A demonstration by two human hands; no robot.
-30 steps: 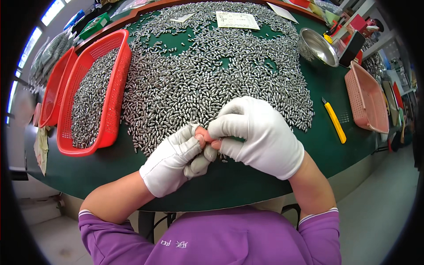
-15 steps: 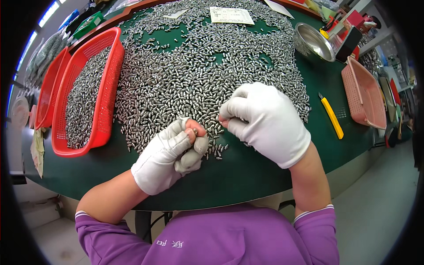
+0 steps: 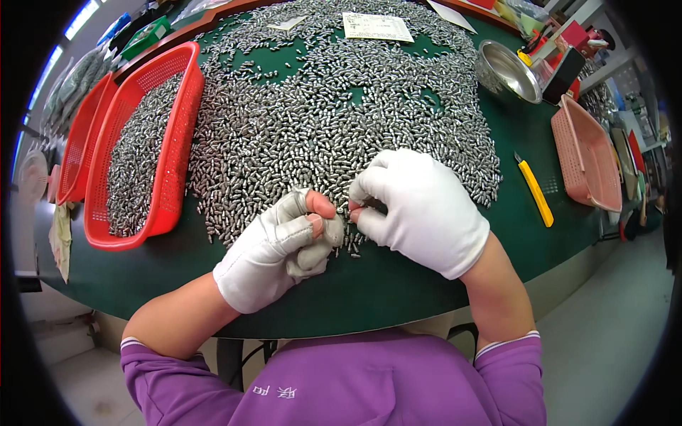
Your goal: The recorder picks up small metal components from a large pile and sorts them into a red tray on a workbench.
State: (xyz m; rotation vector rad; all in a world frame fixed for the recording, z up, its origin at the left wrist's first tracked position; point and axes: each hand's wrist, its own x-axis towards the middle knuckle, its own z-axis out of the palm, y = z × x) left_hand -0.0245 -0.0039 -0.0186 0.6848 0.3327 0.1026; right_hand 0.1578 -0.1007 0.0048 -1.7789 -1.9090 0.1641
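A wide spread of small silvery metal cylinders (image 3: 312,121), grooved around the middle, lies on the green tabletop (image 3: 398,284). At the near edge of the spread my left hand (image 3: 273,252), in a white glove with bare thumb and index tips, is closed with its fingers curled in. What it holds, if anything, is hidden. Just right of it my right hand (image 3: 423,213), also white-gloved, pinches thumb and index together close to the left fingertips. Whatever sits in that pinch is too small to tell. A few loose cylinders (image 3: 354,248) lie below and between the hands.
To the left, a red plastic basket (image 3: 190,128) holds more cylinders, beside another red basket (image 3: 78,142). On the right are a yellow utility knife (image 3: 536,193), a pink basket (image 3: 593,188) and a steel bowl (image 3: 522,78). A paper slip (image 3: 376,27) lies on the far cylinders.
My right hand has come down and slightly left, closer to my left hand. A metal cylinder seen earlier between my left thumb and index finger no longer shows there.
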